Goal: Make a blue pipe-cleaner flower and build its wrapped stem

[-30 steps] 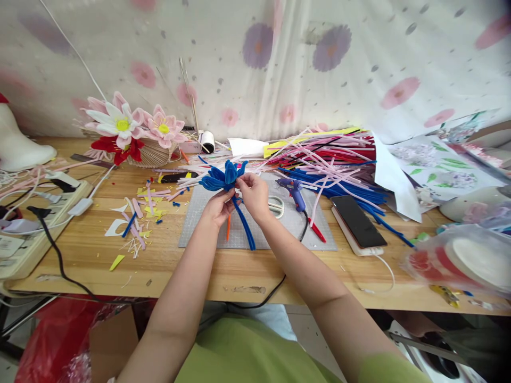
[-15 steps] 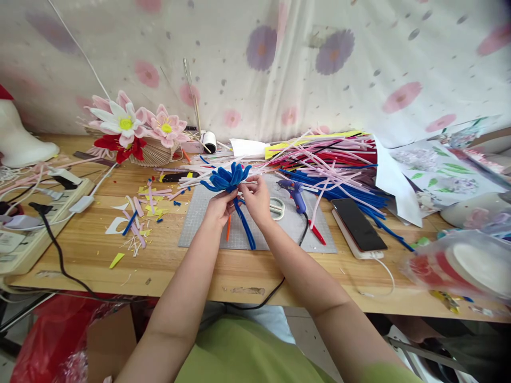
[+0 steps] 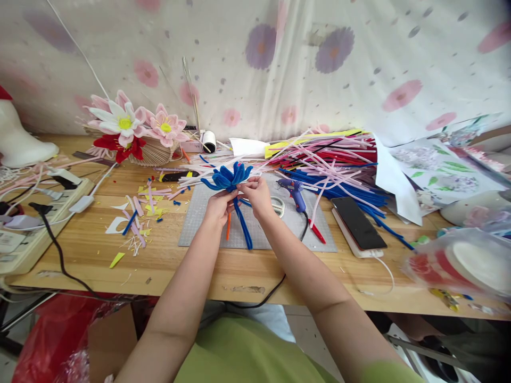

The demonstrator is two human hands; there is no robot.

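Note:
A blue pipe-cleaner flower (image 3: 229, 176) with looped petals is held up over the grey cutting mat (image 3: 199, 229). My left hand (image 3: 221, 207) is closed around its base from the left. From the right, the fingers of my right hand (image 3: 256, 194) pinch the same base, just under the petals. Long blue pipe-cleaner ends (image 3: 243, 226) hang below the hands, beside an orange stick (image 3: 228, 226). Behind my right hand, scissors with pale handles (image 3: 278, 207) lie partly hidden on the mat.
Right of the hands lie a purple glue gun (image 3: 293, 194), a red pen (image 3: 316, 232) and a phone (image 3: 359, 223). Bundles of pipe cleaners (image 3: 339, 154) lie behind. On the left are scraps (image 3: 138, 218), finished flowers (image 3: 123, 122) and a power strip (image 3: 43, 229).
My right hand has shifted very slightly at the flower's base. The hanging blue ends have swung a little to the left. Both hands keep their hold.

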